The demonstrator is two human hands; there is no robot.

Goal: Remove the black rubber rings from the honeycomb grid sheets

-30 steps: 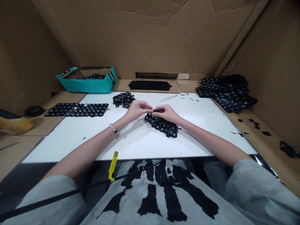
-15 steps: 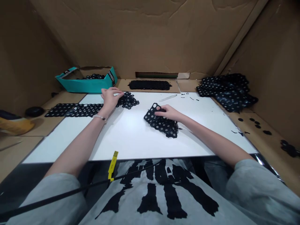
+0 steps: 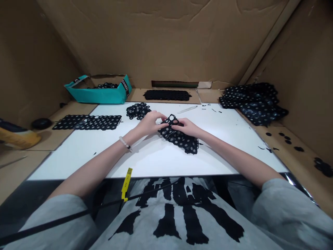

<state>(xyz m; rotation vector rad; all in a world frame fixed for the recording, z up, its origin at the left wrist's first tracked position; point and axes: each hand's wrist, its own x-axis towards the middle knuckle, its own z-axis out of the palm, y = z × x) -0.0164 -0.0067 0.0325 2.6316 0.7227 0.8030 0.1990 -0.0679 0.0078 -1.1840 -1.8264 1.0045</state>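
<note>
A black perforated sheet of joined rings (image 3: 182, 140) is tilted above the white board, its upper edge between my hands. My right hand (image 3: 187, 126) pinches that edge from the right. From the left, my left hand (image 3: 153, 123) has thumb and fingers closed on the sheet's upper left corner. Just behind my left hand lies a heap of loose black rings (image 3: 137, 110). Another flat perforated black strip (image 3: 99, 122) rests on the board's left side. A white pen-like tool (image 3: 187, 109) lies behind my right hand.
A teal box (image 3: 97, 96) holding more black pieces stands at the back left. A stack of black strips (image 3: 168, 94) lies at the back, and a pile of perforated sheets (image 3: 255, 102) at the right. Black scraps (image 3: 287, 141) are scattered there. A yellow bottle (image 3: 19, 134) lies far left.
My left hand has moved right, from the heap of loose rings to the perforated sheet's upper left corner. My right hand keeps its grip on the sheet in nearly the same spot.
</note>
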